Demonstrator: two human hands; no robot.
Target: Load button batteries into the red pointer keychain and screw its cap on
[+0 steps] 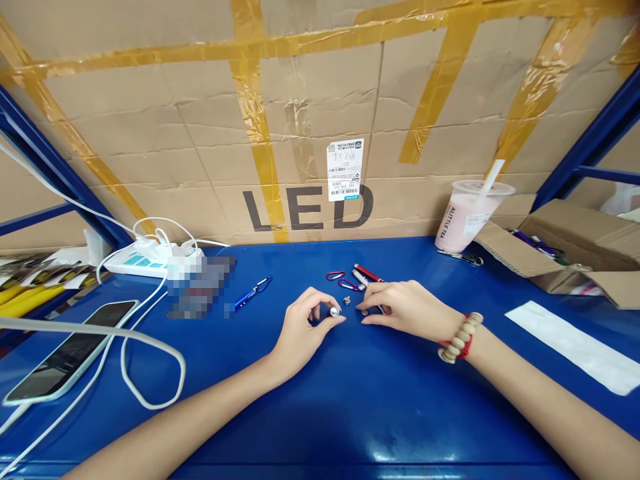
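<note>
My left hand (303,330) is closed, with thumb and fingertips pinching a small silver cylinder (335,311) whose round end faces me. Just right of it, a tiny silver metal piece (347,301) rests on the blue surface. My right hand (397,305) is low over the surface, thumb and forefinger curled round a small part too tiny to name. Behind that hand lie a red pen-like tube (369,273) and a silver tube (359,277), partly covered. A red carabiner (335,275) and a purple carabiner (348,285) sit beside them.
A blue tube with a carabiner (246,297) lies left. A phone (70,350), white cables and a power strip (137,260) are farther left. At right stand a pink drink cup (470,217), an opened cardboard box (565,250) and a white paper strip (575,347). A large carton (200,147) closes the back.
</note>
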